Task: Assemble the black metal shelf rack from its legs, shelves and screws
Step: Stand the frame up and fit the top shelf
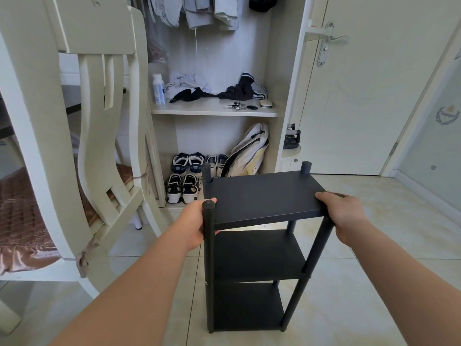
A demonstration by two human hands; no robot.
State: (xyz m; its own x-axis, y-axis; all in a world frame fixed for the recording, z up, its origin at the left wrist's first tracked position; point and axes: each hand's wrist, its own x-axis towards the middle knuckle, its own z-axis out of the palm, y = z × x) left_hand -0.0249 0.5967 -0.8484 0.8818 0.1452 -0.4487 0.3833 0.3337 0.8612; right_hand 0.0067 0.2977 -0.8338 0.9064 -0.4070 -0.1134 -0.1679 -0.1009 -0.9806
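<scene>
Three-tiered, the black rack [257, 255] stands on the tiled floor [361, 283], left hand [193, 221] wrapped round a front leg [209, 270], right hand [345, 216] clasping the top shelf [264, 196] corner. Tall and narrow, it may tip if jolted; whether its screws are tight cannot be seen.

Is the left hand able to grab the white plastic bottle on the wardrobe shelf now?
Probably not yet: the left hand grips the black metal rack's leg, and the white plastic bottle stands well beyond it.
</scene>
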